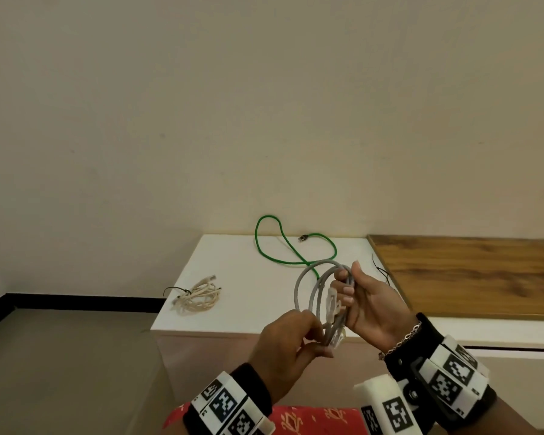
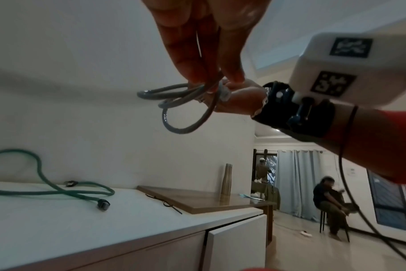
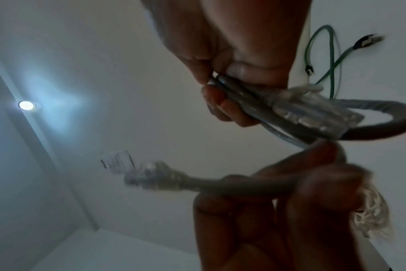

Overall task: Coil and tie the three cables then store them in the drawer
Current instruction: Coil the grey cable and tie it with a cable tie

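Grey round-jacketed network cable (image 1: 319, 290) held up in loose loops above the front edge of the white flat-topped cabinet (image 1: 239, 271). Right hand (image 1: 371, 304) curled round the gathered side of the coil, thumb over the strands, one clear plastic plug pressed against the bundle. Left hand (image 1: 285, 346) pinching the lower end near the other clear plug, fingers curled tight.

Risks from here, as a judgement:
- Stiff jacket likely to spring; any slackening of the right thumb and the loops fan open.
- No tie visible in either hand; reaching for the thin black tie (image 1: 380, 271) lying by the seam with the brown wood-grain panel (image 1: 471, 274) means letting go with one hand, and the coil could unwind then.
- Loose plug end could slip from the left pinch and drop.
- Coil hanging near the green braided cable (image 1: 296, 246); lowering it carelessly could snag the two.

Still to do, apparently: the green cable lies uncoiled at the back of the cabinet top against the wall. Cream-coloured thin cable bundle (image 1: 197, 298) at the left part of the top, already coiled with a dark tie round it.

Surface matte white, a drawer front below it in the left wrist view, possibly standing slightly ajar, though hard to judge at that angle. Plain pale wall behind, grey floor with black skirting at left; farther off, curtains, a window and a seated person.
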Available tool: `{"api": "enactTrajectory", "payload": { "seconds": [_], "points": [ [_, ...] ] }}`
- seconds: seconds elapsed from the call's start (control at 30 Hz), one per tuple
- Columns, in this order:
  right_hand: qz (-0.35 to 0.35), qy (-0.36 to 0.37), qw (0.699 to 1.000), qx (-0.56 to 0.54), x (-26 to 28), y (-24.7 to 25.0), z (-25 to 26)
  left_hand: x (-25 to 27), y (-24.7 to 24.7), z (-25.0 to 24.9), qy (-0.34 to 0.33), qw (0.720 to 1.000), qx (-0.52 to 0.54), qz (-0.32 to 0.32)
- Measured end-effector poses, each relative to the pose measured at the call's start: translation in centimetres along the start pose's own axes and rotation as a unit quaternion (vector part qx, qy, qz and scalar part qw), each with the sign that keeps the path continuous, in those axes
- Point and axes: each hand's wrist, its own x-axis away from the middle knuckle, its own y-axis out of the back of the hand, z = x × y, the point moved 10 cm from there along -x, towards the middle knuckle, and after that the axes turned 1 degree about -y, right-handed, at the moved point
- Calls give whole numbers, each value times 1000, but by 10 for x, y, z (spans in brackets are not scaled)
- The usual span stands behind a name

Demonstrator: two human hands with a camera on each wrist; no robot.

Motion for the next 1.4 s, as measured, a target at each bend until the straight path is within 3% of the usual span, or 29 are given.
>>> {"api": "enactTrajectory", "payload": {
  "seconds": [0.17, 0.27, 0.43, 0.6, 0.73, 0.8, 0.87, 0.97, 1.17, 1.3, 1.4],
  "points": [
    [-9, 19, 997, 76, 1, -5, -8, -3, 5, 6, 40, 999, 23, -27],
    [-28, 28, 993, 114, 2, -2, -12, 1, 4, 17, 120, 990, 64, -31],
    [-15, 20, 993, 117, 4, -10, -20, 7, 7, 38, 246, 952, 160, -88],
    [-31, 18, 998, 51, 4, -8, -22, 10, 9, 45, 285, 939, 153, -116],
    [-16, -4, 999, 32, 4, -11, -26, 11, 8, 42, 269, 954, 97, -92],
    [-6, -6, 1000, 23, 5, -13, -25, 13, 16, 43, 263, 954, 81, -117],
    [2, -14, 1000, 25, 5, -14, -25, 16, 20, 55, 301, 929, 145, -157],
    [9, -30, 999, 37, 7, -15, -28, 18, 2, 75, 412, 846, 313, -130],
    [19, -42, 996, 77, 8, -16, -25, 14, -18, 76, 460, 724, 509, -65],
    [10, -40, 994, 98, 8, -11, -22, 18, -29, 71, 474, 669, 572, 7],
    [14, -45, 992, 113, 9, -10, -20, 25, -32, 65, 485, 650, 582, 58]
  ]
}}
